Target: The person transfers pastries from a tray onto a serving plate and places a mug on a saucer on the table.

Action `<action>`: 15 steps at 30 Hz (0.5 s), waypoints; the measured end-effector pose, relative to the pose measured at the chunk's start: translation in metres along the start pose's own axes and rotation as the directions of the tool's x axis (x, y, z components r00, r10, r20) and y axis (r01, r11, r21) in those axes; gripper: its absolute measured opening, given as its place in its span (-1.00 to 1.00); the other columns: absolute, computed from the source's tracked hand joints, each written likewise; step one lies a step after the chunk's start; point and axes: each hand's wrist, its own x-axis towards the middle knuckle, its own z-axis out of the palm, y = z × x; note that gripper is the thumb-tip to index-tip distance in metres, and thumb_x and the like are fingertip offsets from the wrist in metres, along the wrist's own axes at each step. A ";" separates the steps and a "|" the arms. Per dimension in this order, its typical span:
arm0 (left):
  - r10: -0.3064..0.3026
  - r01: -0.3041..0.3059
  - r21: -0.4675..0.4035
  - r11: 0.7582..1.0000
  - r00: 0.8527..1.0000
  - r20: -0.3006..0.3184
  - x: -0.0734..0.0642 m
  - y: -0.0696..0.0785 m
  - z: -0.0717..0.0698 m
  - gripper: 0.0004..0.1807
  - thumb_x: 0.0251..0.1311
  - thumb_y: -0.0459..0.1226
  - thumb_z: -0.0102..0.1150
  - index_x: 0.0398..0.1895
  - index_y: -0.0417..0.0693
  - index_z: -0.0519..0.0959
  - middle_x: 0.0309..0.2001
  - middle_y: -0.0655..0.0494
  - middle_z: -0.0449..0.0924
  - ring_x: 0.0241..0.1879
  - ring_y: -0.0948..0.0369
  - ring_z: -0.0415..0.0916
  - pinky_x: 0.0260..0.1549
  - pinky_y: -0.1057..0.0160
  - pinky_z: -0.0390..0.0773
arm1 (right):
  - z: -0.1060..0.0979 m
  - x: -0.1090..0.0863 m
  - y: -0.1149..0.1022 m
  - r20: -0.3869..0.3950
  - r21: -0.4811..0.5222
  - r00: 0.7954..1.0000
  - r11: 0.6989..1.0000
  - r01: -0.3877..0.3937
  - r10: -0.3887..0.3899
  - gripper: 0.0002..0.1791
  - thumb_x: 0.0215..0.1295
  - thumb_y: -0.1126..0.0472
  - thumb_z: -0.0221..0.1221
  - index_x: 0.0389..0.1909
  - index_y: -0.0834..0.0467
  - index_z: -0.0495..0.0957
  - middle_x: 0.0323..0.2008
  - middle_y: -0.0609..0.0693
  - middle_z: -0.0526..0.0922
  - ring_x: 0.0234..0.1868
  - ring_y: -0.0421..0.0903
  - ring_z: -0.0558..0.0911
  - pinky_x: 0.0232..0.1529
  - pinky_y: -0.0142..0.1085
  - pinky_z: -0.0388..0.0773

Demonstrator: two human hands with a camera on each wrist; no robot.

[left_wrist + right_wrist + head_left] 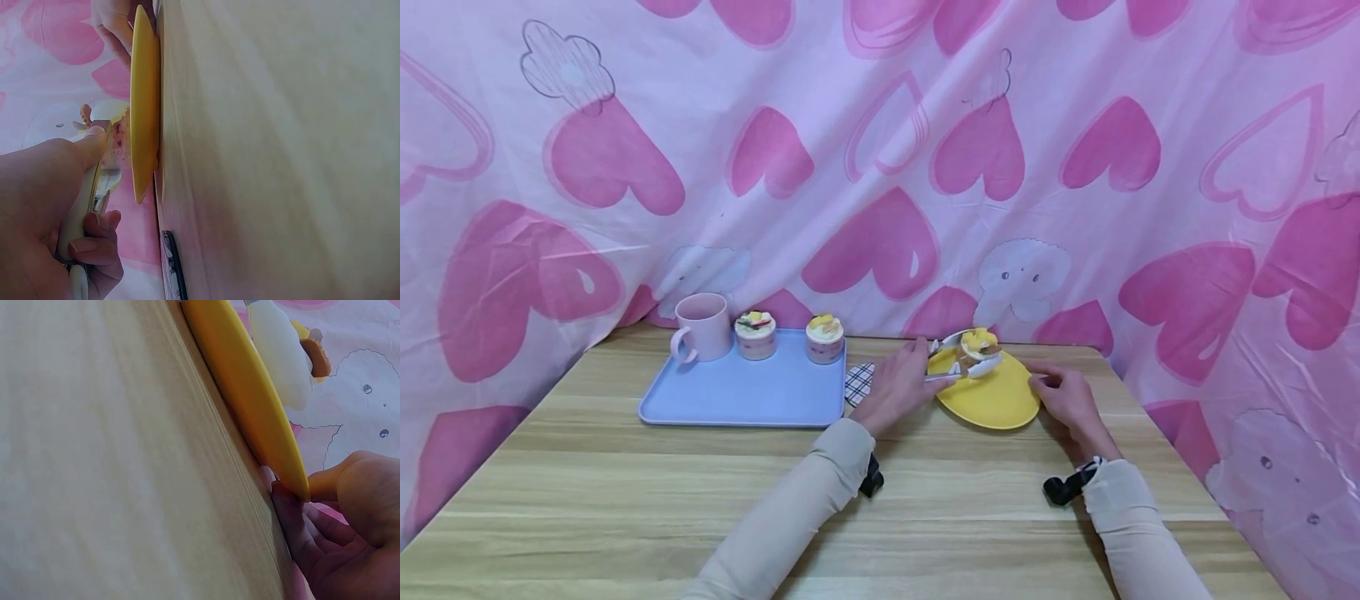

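Observation:
My left hand (895, 385) grips a pair of tongs (78, 219) with pale handles and white tips (985, 367). Between those tips is a small dessert cup (979, 342) topped with yellow fruit pieces and a brown piece. The cup is at the back of a round yellow plate (996, 408); whether its base touches the plate I cannot tell. At the plate's right side my right hand (1067, 400) pinches the rim, thumb and fingers on opposite faces in the right wrist view. One white tip (281, 362) hides much of the cup there.
To the left lies a blue tray (737, 396) with a pink mug (703, 329) and two more dessert cups, one in the middle (756, 337) and one at the right (824, 342). A checked cloth or mat (857, 383) is partly behind my left hand. A pink heart-patterned curtain (880, 167) hangs behind the wooden table (925, 517).

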 end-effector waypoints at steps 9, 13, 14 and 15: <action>-0.009 0.009 -0.072 0.997 1.000 -0.004 -0.001 0.000 -0.001 -0.22 0.05 0.33 0.31 0.14 0.06 0.30 -0.28 0.17 0.41 -0.45 0.19 0.45 -0.59 0.27 0.42 | 0.001 0.000 0.001 -0.008 -0.012 1.000 1.000 0.009 -0.009 -0.56 0.53 0.05 0.05 0.36 0.01 0.47 0.11 0.19 0.56 0.05 0.09 0.51 -0.06 -0.25 0.50; -0.008 0.009 -0.078 0.997 1.000 0.004 -0.002 0.000 -0.002 -0.18 0.02 0.36 0.30 0.15 0.06 0.30 -0.27 0.18 0.41 -0.44 0.20 0.46 -0.58 0.29 0.43 | 0.001 0.000 0.001 -0.006 -0.003 1.000 1.000 0.012 -0.012 -0.56 0.53 0.06 0.05 0.36 0.01 0.47 0.11 0.19 0.56 0.06 0.09 0.50 -0.03 -0.21 0.49; -0.008 0.008 -0.081 0.997 1.000 0.006 -0.003 0.000 -0.003 -0.18 0.02 0.36 0.30 0.15 0.06 0.30 -0.26 0.18 0.41 -0.44 0.20 0.46 -0.58 0.29 0.43 | 0.001 0.000 0.001 -0.006 -0.002 1.000 1.000 0.013 -0.013 -0.56 0.53 0.07 0.05 0.36 0.01 0.47 0.11 0.19 0.56 0.07 0.09 0.50 -0.02 -0.20 0.49; -0.009 0.009 -0.088 0.996 1.000 0.008 -0.003 0.000 -0.003 -0.17 0.02 0.36 0.30 0.16 0.06 0.30 -0.26 0.18 0.41 -0.44 0.19 0.46 -0.58 0.29 0.43 | 0.001 0.000 0.001 -0.005 -0.002 1.000 1.000 0.011 -0.011 -0.56 0.54 0.07 0.05 0.36 0.00 0.47 0.11 0.19 0.56 0.07 0.09 0.50 -0.01 -0.20 0.49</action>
